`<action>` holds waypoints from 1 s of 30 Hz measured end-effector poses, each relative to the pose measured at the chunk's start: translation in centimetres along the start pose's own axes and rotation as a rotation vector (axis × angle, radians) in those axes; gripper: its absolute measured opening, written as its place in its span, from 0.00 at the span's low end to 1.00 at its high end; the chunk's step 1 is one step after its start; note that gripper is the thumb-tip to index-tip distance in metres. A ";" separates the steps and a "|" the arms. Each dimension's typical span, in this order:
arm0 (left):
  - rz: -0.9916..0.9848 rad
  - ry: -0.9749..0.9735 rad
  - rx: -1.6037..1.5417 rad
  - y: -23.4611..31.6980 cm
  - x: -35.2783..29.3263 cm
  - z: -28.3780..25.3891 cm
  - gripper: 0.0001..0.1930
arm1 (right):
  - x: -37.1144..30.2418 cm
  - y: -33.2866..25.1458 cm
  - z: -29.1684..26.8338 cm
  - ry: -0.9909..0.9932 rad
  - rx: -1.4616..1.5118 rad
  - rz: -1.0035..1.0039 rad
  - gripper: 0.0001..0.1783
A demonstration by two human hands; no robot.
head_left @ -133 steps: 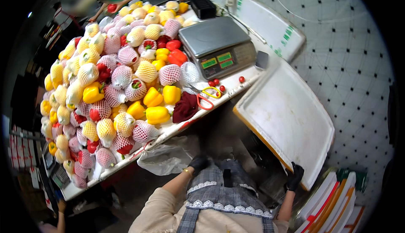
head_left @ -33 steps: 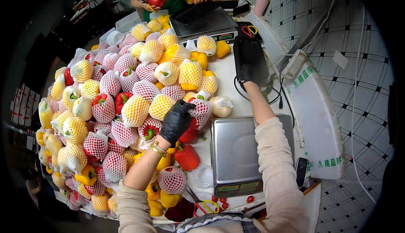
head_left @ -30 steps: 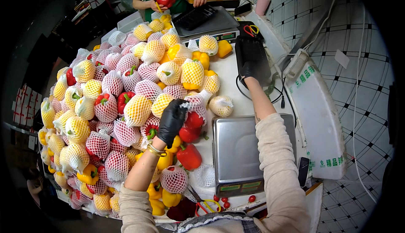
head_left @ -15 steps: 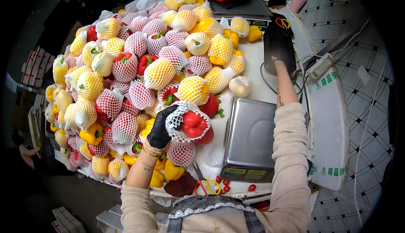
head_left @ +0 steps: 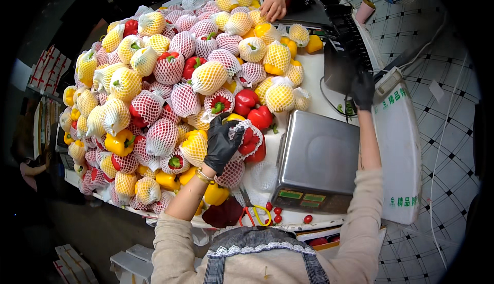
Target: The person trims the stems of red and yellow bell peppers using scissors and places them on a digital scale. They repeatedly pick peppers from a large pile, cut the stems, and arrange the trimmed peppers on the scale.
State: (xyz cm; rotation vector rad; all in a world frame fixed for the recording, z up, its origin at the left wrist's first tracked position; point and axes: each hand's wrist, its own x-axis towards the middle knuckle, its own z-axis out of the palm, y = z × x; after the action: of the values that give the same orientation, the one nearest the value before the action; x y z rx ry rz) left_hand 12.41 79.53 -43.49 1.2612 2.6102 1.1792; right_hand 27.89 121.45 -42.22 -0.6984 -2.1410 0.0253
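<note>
My left hand [head_left: 224,144], in a black glove, is closed on a red bell pepper [head_left: 250,141] partly covered by a white foam net. It is at the front right edge of a large heap of peppers. More bare red peppers [head_left: 260,117] lie just beyond it. My right hand [head_left: 363,89], gloved in black, is at the right edge of the table beside a dark, flat-looking panel [head_left: 339,70]. Motion blurs its fingers, so whether it holds anything is unclear. Between my arms stands a metal-topped scale [head_left: 321,150].
Net-wrapped yellow and red peppers [head_left: 208,77] fill the table's left. Scissors [head_left: 254,213] and small red fruits [head_left: 307,218] lie along the near edge. A co-worker's hand [head_left: 275,3] reaches in from the far side. A white foam box [head_left: 399,155] stands right; a cable [head_left: 329,99] loops nearby.
My right hand has come back and right from the black tray area. My left hand has lowered the netted pepper rightward among the others. The co-worker's hand now reaches toward the heap.
</note>
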 end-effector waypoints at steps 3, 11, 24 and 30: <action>-0.096 -0.171 -0.134 1.2 -0.4 0.6 0.29 | -7.9 -1.8 -9.5 -0.037 0.017 -0.214 0.12; -0.446 -0.190 -1.477 -0.5 -3.7 -3.4 0.22 | -18.0 -11.6 -20.9 -0.475 0.251 0.023 0.24; -0.071 0.595 -0.773 -0.2 -27.3 -10.4 0.12 | -28.7 -35.7 -9.5 -1.212 2.122 1.722 0.23; -0.831 0.855 -1.369 -15.6 -48.4 -7.3 0.22 | -29.9 -37.2 -10.0 -1.061 2.509 1.839 0.29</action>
State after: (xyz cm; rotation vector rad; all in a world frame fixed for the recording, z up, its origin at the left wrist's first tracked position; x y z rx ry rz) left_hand 32.42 36.16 -62.35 -0.5904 1.3158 2.6331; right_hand 31.92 73.28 -48.25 0.3780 -0.2582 -2.9055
